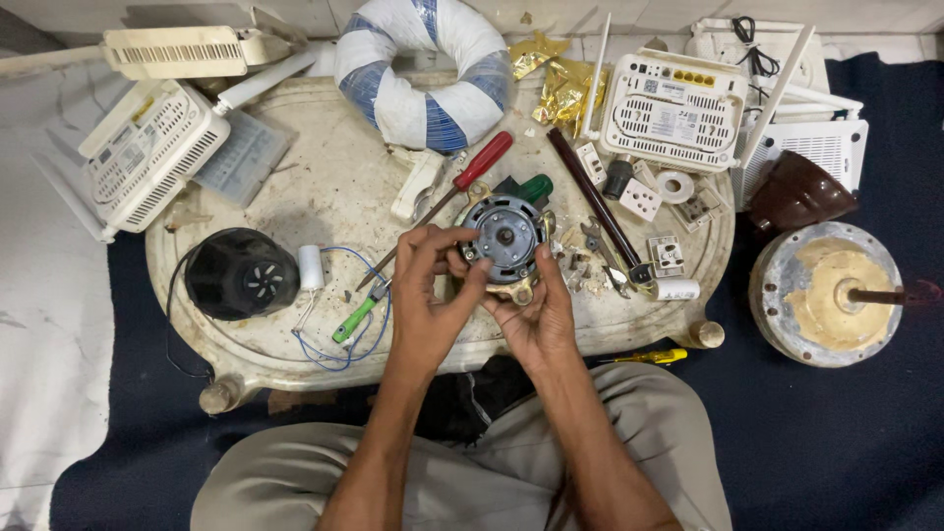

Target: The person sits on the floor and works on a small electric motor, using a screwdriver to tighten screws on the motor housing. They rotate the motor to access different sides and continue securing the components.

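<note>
Both hands, left hand [428, 285] and right hand [536, 305], have fingers pinching the motor [503, 236] rim; looks heavy, rigid metal, so grip the casing edges.

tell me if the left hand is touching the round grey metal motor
Touching: the head view shows the left hand with fingertips pressed on the rim of the round grey metal motor.

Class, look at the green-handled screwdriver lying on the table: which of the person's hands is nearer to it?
Left. The left hand sits just right of the green-handled screwdriver, while the right hand is farther right, beyond the round motor both hands hold.
</note>
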